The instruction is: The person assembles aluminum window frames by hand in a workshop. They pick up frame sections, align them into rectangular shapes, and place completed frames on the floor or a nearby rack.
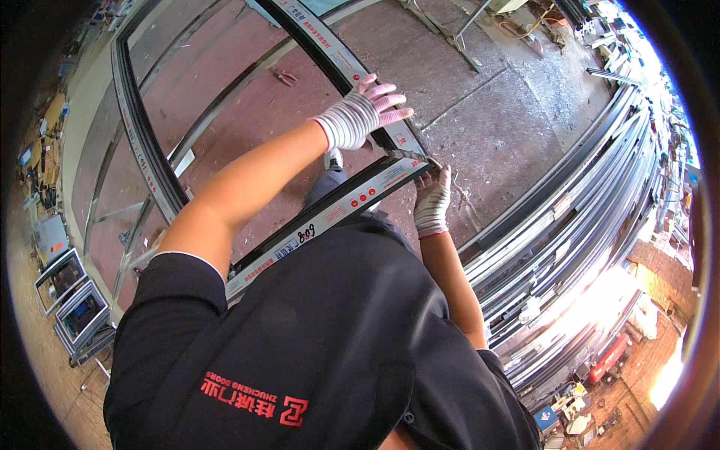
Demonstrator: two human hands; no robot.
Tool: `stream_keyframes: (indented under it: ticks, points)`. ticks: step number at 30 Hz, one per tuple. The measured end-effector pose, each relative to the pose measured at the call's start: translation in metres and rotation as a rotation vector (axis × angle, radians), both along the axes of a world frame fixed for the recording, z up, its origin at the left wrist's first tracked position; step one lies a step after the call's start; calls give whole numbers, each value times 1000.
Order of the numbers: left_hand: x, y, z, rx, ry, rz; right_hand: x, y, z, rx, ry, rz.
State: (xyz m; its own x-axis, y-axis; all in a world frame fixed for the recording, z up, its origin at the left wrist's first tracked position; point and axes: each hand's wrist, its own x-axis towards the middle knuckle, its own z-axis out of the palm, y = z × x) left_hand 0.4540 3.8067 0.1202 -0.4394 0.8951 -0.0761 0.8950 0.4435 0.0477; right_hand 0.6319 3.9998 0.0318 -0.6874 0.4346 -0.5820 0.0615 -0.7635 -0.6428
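Observation:
A dark metal door or window frame (337, 208) with printed protective film lies in front of me, its near bar crossing close to my waist. Both hands wear striped knit gloves. My left hand (363, 115) is spread over the right-hand bar (332, 45) near the corner, fingers apart. At the corner's outer end, my right hand (433, 205) has its fingers and thumb against the near bar's end. Something thin and brownish lies along the joint between the hands; what it is cannot be told. The left bar (140, 129) curves away at the far left.
Red-handled pliers (285, 77) lie inside the frame's outline. Metal support bars (225, 90) run beneath it. Long metal profiles (568, 225) are stacked on the right. Small framed panels (83, 312) stand at lower left. A red cylindrical tank (610, 358) is at lower right.

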Motion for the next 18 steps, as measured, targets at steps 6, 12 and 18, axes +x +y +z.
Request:
stream_keyframes:
  ticks: [6, 12, 18]
  points:
    - [10, 14, -46, 255, 182, 85, -1, 0, 12, 100, 41, 98]
    - [6, 14, -54, 295, 256, 47, -3, -8, 27, 287, 55, 135]
    - [10, 20, -30, 113, 242, 17, -5, -9, 29, 390, 56, 191]
